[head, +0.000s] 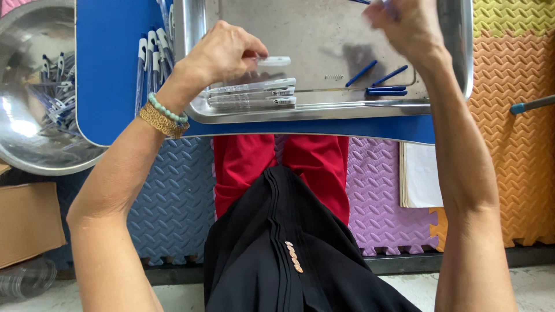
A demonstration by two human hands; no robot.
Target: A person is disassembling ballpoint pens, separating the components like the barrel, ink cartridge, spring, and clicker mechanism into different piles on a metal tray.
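Colours around the steel tray

The tray (324, 111) is dull silver-grey; on it lie clear-and-white pen barrels (251, 88) and dark blue refills (386, 91). Under the tray the table (110, 69) is bright blue. Left of the tray a shiny silver bowl (23, 147) holds blue-and-white pens. Below the tray, foam mats show a wavy embossed pattern in slate blue, lilac and orange; red trousers (243, 167) meet a black garment.

Both arms are bare to the shoulder. The left wrist wears a pale green bead bracelet (168, 110) beside a wide gold filigree bangle (162, 122). A black pleated top (289, 248) carries small coppery buttons (293, 257), above red trousers (272, 167).
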